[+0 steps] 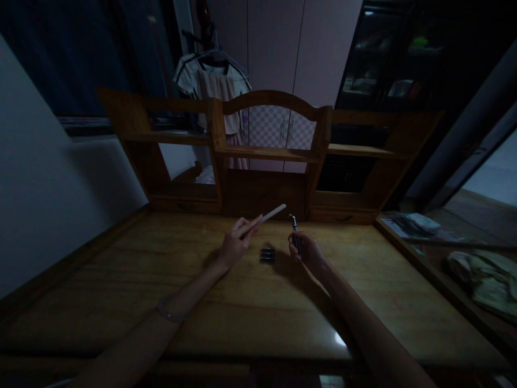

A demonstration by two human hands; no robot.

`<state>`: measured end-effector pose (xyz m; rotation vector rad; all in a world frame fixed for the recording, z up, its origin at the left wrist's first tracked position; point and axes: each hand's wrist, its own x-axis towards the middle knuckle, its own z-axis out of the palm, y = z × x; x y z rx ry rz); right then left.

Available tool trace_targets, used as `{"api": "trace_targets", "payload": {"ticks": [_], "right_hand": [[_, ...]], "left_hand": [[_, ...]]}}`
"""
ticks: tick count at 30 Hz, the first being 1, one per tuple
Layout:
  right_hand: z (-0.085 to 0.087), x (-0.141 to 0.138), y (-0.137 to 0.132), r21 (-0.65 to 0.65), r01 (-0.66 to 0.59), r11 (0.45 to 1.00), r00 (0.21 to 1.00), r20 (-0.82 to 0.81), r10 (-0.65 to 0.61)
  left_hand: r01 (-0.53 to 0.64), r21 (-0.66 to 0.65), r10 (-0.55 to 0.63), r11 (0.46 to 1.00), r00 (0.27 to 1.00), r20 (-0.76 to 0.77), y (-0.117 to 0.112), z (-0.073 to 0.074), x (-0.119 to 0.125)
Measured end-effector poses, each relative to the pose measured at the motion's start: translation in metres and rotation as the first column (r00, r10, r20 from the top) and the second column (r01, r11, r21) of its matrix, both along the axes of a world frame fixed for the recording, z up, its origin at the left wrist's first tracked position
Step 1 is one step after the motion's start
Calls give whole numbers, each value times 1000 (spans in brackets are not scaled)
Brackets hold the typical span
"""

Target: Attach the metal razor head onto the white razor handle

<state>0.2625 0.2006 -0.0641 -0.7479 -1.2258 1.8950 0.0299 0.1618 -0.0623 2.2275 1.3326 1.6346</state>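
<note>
My left hand (237, 240) is closed around a long, flat, pale stick (274, 212) with a rounded end, which points up and to the right. My right hand (307, 250) grips a slim dark tool with a shiny hooked metal tip (293, 221), held roughly upright with its tip at the top. Between the hands, on the wooden desk (258, 312), lies a small group of dark battery-like cylinders (267, 256) side by side. Both held things are above the desk and apart from each other. Dim light hides their finer detail.
A wooden shelf unit (266, 153) stands along the desk's back edge. Clothes (220, 81) hang behind it, before pale cupboard doors. At the right, beyond the desk's raised edge, are papers (420, 223) and a pale cloth item (484, 280). A wall (48, 188) borders the left.
</note>
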Motion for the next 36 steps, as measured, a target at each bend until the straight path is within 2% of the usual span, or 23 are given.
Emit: {"api": "trace_targets", "payload": {"ticks": [4,6,9,13,21,36], "right_hand": [[-2,-4,-3,57,-5,998,1000,-21,6],[-2,-5,-4,124,14,992,1000,-16,-12],[-2,-6,-5,185,57,981,998,12,-60],[-2,-5,-7,214,77,974,996,27,-85],[2,-8,-10,236,137,962,989,29,-148],[1,-8,-12,305,127,944,985,74,-156]], "left_hand": [[104,-14,-105,994,994,-21,-2,-2,6],[90,-34,-91,995,995,-34,0,-4,7],[8,-76,-9,997,1000,-14,4,-6,4],[-32,-114,40,993,997,70,6,-4,-2],[132,-171,-130,976,991,22,-5,2,8],[93,-212,-87,973,995,40,2,-4,5]]}}
